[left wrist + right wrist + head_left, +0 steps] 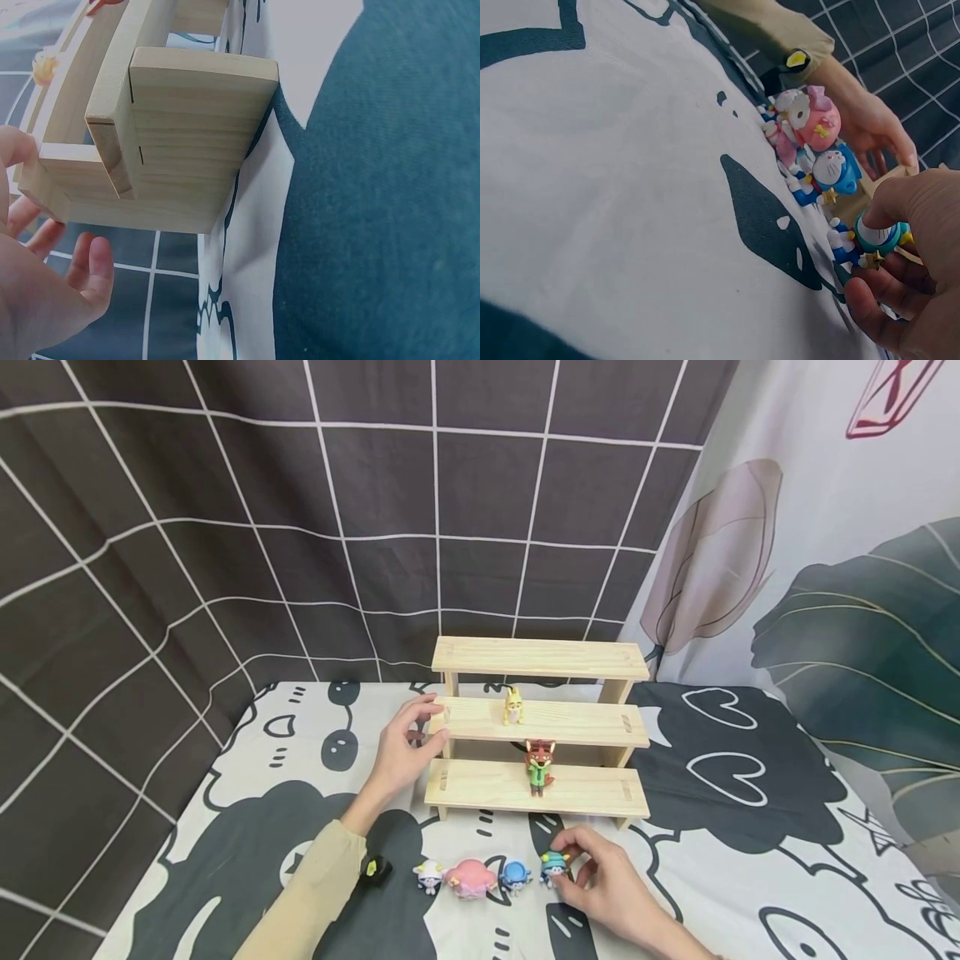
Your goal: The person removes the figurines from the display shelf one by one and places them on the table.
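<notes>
Past beige sleeve (303,893), closest of all: pinching shelf (480,787) at middle tier's left end with left hand (399,752); pinching teal figure (552,861) between thumb and fingers of right hand (606,883), just beside blue figure (515,875)!

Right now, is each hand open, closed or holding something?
Left hand: holding the wooden shelf at its middle tier's left end.
Right hand: pinching the teal-hatted figurine.

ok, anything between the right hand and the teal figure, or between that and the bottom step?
Nothing visible: the right hand pinches the teal figure, and only sheet lies between it and the bottom step. The fox stands on that step, almost straight ahead of the figure.
</notes>
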Motion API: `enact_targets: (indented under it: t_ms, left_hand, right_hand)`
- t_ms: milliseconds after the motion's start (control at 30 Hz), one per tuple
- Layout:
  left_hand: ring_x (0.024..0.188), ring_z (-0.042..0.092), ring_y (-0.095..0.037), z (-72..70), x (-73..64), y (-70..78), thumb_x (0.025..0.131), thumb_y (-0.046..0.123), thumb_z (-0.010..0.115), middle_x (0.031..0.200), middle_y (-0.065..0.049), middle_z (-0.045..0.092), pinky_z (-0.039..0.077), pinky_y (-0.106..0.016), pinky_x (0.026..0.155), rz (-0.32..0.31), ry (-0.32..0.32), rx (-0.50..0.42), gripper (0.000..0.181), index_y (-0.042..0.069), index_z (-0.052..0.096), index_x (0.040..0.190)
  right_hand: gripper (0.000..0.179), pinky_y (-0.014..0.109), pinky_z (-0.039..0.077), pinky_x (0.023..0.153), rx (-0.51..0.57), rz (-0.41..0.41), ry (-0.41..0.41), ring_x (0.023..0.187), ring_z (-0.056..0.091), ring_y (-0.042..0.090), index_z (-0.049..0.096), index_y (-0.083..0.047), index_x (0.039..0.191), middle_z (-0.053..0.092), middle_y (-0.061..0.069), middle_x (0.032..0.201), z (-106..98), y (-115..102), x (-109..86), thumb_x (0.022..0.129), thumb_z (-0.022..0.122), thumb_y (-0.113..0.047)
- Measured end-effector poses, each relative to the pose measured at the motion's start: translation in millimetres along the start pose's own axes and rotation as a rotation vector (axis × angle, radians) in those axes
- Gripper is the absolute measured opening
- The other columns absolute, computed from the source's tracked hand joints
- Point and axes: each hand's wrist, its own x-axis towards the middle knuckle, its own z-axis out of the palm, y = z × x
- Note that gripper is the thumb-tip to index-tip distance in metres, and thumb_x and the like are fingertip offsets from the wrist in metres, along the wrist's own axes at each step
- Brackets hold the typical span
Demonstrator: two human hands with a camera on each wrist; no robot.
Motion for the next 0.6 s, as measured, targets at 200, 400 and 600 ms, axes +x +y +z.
enact_targets:
  t_ms: [200,400,600]
  left_hand:
    - [0.111,0.055,-0.047,0.4,0.6,0.6,0.085,-0.01,0.068,0.139,-0.029,0.051,0.048,-0.065,0.083,-0.004,0.003,-0.001,0.032,-0.011,0.062,0.117]
    - [0.111,0.055,-0.046,0.1,0.3,0.2,0.085,-0.009,0.068,0.139,-0.029,0.051,0.049,-0.063,0.083,0.001,0.004,0.001,0.032,-0.011,0.062,0.117]
    - [0.111,0.055,-0.046,0.1,0.4,-0.8,0.085,-0.009,0.069,0.138,-0.03,0.051,0.049,-0.063,0.082,0.005,0.002,-0.002,0.032,-0.011,0.062,0.117]
  right_hand:
    - [0.042,0.024,0.052,0.051,0.001,0.007,-0.004,0.066,0.058,0.01,0.061,-0.012,0.105,0.062,-0.006,0.091,1.4,1.9,-1.6,0.073,0.078,0.01]
    - [0.041,0.024,0.051,0.051,-0.001,0.022,-0.016,0.066,0.057,0.008,0.06,-0.012,0.105,0.063,-0.007,0.091,1.5,2.5,-2.1,0.075,0.078,0.009]
    - [0.04,0.024,0.051,0.051,-0.007,0.04,-0.026,0.067,0.056,0.006,0.061,-0.012,0.105,0.063,-0.007,0.092,1.3,1.6,-2.5,0.075,0.078,0.008]
